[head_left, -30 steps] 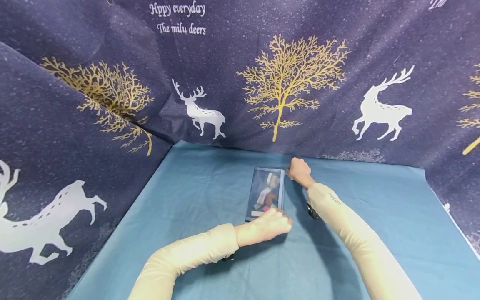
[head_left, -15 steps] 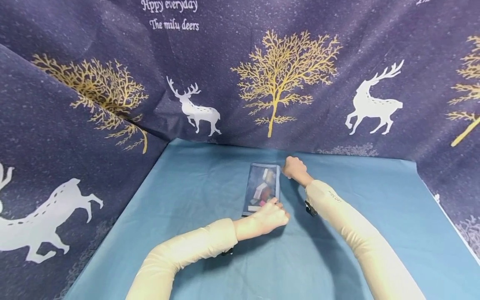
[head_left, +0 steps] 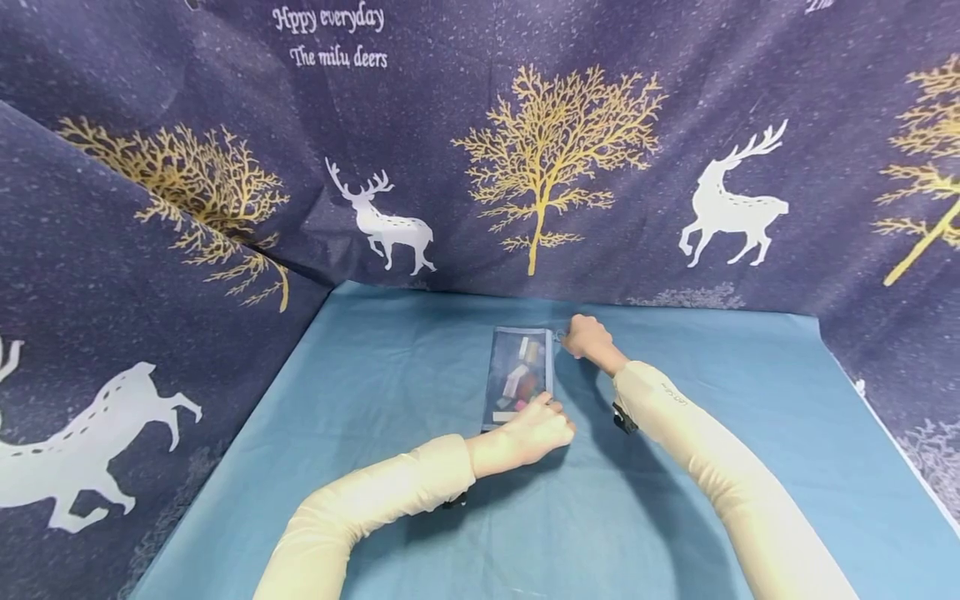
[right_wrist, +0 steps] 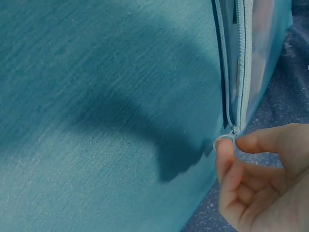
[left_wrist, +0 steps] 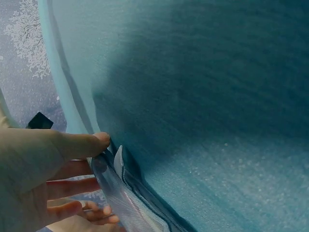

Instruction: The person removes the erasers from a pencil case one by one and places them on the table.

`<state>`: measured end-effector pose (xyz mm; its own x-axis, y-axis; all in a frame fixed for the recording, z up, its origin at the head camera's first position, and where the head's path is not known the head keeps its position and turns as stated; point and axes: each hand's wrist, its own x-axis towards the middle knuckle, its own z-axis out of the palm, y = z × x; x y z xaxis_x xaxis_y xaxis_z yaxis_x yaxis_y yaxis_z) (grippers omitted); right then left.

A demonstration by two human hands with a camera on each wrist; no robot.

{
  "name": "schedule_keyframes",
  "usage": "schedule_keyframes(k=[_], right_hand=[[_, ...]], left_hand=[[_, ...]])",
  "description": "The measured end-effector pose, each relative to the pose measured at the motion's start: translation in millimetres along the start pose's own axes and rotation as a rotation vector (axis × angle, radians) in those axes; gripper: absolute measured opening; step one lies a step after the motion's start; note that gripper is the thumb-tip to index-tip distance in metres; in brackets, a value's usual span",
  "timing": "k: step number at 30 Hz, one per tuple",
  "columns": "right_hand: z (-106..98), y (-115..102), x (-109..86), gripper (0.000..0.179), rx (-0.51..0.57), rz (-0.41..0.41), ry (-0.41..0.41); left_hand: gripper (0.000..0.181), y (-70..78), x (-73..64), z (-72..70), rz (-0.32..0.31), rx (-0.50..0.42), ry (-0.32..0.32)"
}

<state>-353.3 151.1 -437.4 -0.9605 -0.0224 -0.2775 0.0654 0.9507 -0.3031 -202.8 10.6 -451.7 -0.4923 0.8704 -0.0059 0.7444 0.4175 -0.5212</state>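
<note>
Reaching in toward the pouch (head_left: 499, 360) from its near left with a cream left sleeve (head_left: 390, 492) and from its near right with a cream right sleeve (head_left: 697, 442). Pinching the pouch's near right corner with the left hand (head_left: 531, 433). Showing through the pouch's clear face, from near end to far: a white strip (head_left: 503, 417), a pink piece (head_left: 521, 405), a reddish piece (head_left: 527, 386) and a tan piece (head_left: 532, 352). Parted along the pouch's right edge, with pale zipper teeth (right_wrist: 240, 67) on either side of the gap. Holding the ring pull (right_wrist: 216, 142) at the pouch's far right corner between thumb and forefinger of the right hand (head_left: 590, 338), well apart from the left. Set out on a blue cloth (head_left: 420, 375) extending past the pouch on every side; cannot tell whether lifted slightly off it. Hung, beyond the pouch, with a dark blue backdrop (head_left: 442, 92) bearing a golden tree (head_left: 537, 200).
</note>
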Motion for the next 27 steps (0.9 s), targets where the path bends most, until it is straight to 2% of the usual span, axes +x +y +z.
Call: schedule_keyframes(k=[6, 10, 12, 16, 22, 27], right_hand=[[-5, 3, -10.1, 0.045, 0.055, -0.082, 0.04], [-7, 6, -15.2, 0.044, 0.053, -0.117, 0.048], [-7, 8, -15.9, 0.043, 0.046, -0.126, 0.049], [-9, 13, -22.2, 0.036, 0.063, -0.158, 0.032], [-11, 13, -35.7, 0.02, 0.103, -0.256, -0.023], [-5, 16, -39.5, 0.015, 0.119, -0.273, -0.035]], left_hand=[[0.019, 0.0, 2.2, 1.4, -0.004, -0.026, 0.006], [0.01, -1.2, 4.4, -1.8, -0.02, -0.078, 0.031], [0.01, -2.9, 6.2, -3.9, -0.025, -0.122, 0.032], [0.013, -10.1, 10.3, -6.9, -0.034, -0.181, 0.005], [0.01, -24.6, 15.2, -10.7, -0.033, -0.201, -0.06], [0.018, -31.3, 18.2, -6.8, -0.025, -0.23, -0.092]])
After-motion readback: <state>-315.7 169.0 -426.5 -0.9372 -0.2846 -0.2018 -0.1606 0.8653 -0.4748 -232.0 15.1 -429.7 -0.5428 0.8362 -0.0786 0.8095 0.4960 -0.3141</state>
